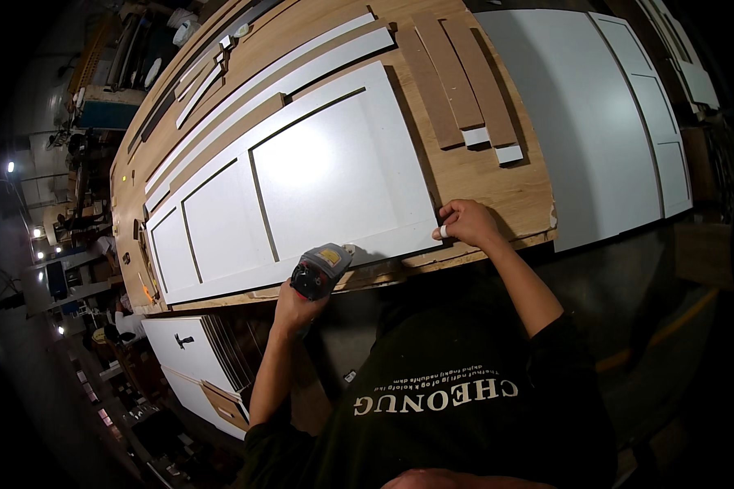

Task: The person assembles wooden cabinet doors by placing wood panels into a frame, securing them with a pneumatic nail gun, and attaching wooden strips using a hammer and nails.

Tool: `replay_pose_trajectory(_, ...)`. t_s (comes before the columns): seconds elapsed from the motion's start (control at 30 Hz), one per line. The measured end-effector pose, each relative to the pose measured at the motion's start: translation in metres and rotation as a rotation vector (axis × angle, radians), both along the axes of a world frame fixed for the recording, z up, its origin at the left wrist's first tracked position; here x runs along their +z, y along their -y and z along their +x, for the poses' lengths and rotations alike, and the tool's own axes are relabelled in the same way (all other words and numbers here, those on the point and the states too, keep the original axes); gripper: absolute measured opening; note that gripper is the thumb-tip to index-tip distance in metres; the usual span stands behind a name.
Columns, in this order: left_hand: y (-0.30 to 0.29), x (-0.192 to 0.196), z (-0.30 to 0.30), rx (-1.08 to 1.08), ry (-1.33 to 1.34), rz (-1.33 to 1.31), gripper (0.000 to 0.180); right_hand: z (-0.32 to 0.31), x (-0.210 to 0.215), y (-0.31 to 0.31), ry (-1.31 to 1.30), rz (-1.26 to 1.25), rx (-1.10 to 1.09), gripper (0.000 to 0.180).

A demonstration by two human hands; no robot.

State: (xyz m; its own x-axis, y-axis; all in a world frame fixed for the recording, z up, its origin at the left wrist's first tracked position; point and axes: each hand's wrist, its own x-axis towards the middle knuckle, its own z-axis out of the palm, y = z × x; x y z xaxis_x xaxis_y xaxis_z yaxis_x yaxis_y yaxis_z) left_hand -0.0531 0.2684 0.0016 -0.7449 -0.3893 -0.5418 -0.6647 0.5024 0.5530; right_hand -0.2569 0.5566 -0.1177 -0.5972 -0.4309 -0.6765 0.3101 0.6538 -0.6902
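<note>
While the left hand (292,308) wraps the grip of a power tool (324,267), fingers closed around it, the right hand (470,224) is at the lower right corner of the white panel (334,155). Panel lies flat on the wooden bench (530,213), middle of the frame, three recessed fields facing up, its lower edge near and roughly along the bench edge. Tool sits over that lower edge, about midway; its nose points right. Contact between nose and panel: not resolved, since the tool body covers the spot. Right fingers are bent with tips drawn near the corner; a white bit (442,233) shows there, and whether it is pinched or wrapped on a finger can't be made out, so the grip on this side is undetermined. Judged step: tool work on the lower edge, with the other hand steadying or checking the corner. Judged need for the next move: a level tool, nose in line with the edge, right fingers clear of its path, panel kept from sliding. Surroundings: brown boards (436,81) at upper right of the panel, white strips (351,53) above it, a stack (167,334) of sheets at lower left.
</note>
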Motion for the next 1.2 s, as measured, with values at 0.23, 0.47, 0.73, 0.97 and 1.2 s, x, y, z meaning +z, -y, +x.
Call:
replay_pose_trajectory(0.23, 0.003, 0.000, 0.001, 0.002, 0.060, -0.025, 0.038, 0.000, -0.001, 0.001, 0.006, -0.001, -0.003, 0.053)
replay_pose_trajectory(0.47, 0.007, -0.001, 0.002, -0.099, 0.007, -0.048, 0.040, -0.002, 0.011, 0.002, -0.001, 0.007, 0.005, 0.050)
replay_pose_trajectory(0.73, 0.005, -0.001, -0.003, -0.116, 0.054, -0.055, 0.044, -0.002, 0.006, 0.001, -0.001, -0.012, -0.006, 0.050)
replay_pose_trajectory(0.97, 0.010, 0.004, -0.004, -0.150, 0.096, -0.055, 0.046, -0.002, 0.007, 0.001, 0.017, -0.001, -0.016, 0.051)
replay_pose_trajectory(1.2, 0.004, 0.000, -0.008, -0.130, 0.023, -0.154, 0.037, -0.001, 0.006, 0.003, -0.007, -0.023, 0.003, 0.053)
